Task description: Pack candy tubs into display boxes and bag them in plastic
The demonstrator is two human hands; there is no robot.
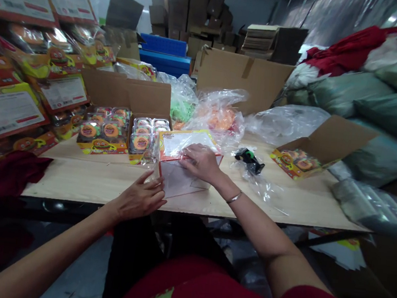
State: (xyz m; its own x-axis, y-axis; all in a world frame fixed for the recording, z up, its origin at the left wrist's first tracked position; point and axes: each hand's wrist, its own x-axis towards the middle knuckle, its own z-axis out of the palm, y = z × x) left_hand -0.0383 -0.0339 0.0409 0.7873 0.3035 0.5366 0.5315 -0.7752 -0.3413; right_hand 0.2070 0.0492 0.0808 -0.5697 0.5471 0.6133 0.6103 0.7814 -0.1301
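Note:
A display box (pixel 185 181) with a white front, orange-red edges and a printed label on its top stands near the table's front edge. Clear plastic film glints over its top and left end. My right hand (pixel 200 162) lies across the top of this box, fingers stretched over the film. At the box's lower left corner is my left hand (pixel 143 196), its fingers apart and the tips against the side and the loose film. Left of the box, two open display boxes (pixel 101 147) (pixel 135 158) hold clear packs of burger-shaped sweets.
Wrapped display boxes (pixel 5 112) are stacked at the left, above a dark red cloth (pixel 9 173). A black tape dispenser-like object (pixel 249 160) lies right of centre. Farther right stands another open display box (pixel 298 167). Bags and a large carton (pixel 242 80) line the back.

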